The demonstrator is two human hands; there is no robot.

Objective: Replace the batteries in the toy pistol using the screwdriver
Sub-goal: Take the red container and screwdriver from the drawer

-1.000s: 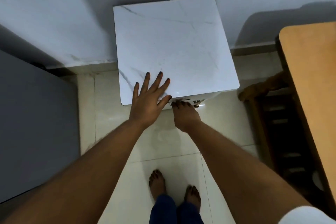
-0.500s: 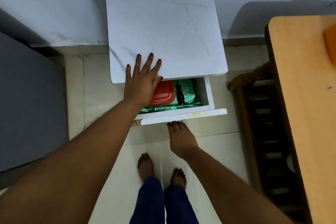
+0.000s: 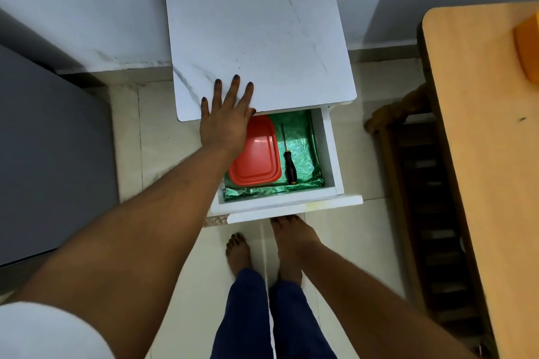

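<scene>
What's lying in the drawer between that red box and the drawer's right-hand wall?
In the head view, a black-handled screwdriver lies on the green liner between the red container and the drawer's right wall, tip pointing toward the cabinet.

floor (image 3: pixel 350 242): pale tiles | wall (image 3: pixel 87 9): white | table (image 3: pixel 481 154): wooden, right

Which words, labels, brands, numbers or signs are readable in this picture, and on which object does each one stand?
None: no text can be read anywhere in the head view.
The black-handled screwdriver shows no legible marking; its handle is too small to tell.
The red plastic rectangular lid is plain.
The green patterned liner of the open white drawer bears only a pattern, no letters.
The white marble-patterned cabinet top carries only grey veins.
</scene>
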